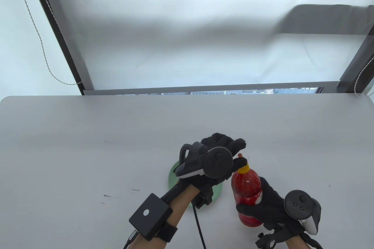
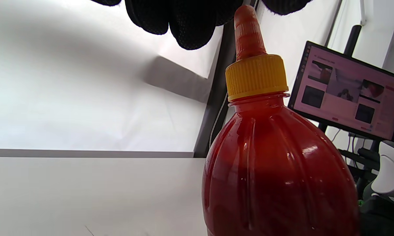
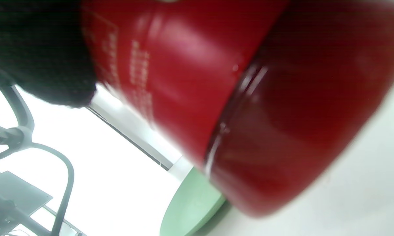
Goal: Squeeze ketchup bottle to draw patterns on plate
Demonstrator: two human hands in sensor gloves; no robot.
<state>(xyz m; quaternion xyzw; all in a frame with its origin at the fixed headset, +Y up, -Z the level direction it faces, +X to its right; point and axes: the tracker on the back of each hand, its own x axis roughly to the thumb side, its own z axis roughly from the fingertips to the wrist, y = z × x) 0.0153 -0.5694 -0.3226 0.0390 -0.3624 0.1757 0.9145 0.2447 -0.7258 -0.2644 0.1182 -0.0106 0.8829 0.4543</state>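
Observation:
A red ketchup bottle (image 1: 246, 186) with a yellow cap (image 1: 243, 168) and an orange nozzle (image 1: 240, 155) stands upright just right of a pale green plate (image 1: 172, 174). My right hand (image 1: 251, 206) grips the bottle's lower body, and its glove (image 3: 42, 59) lies against the label in the right wrist view. My left hand (image 1: 238, 151) hovers over the plate with its fingers curled around the nozzle tip (image 2: 246, 19). Whether they pinch the tip is not clear. The left hand and forearm hide most of the plate; its edge shows in the right wrist view (image 3: 190, 203).
The grey table (image 1: 87, 144) runs far to the left and back, ending at a window frame (image 1: 204, 90). Small dark marks (image 1: 106, 196) lie left of the plate. A cable (image 1: 200, 225) trails from the left hand. A monitor (image 2: 347, 95) stands off to the right.

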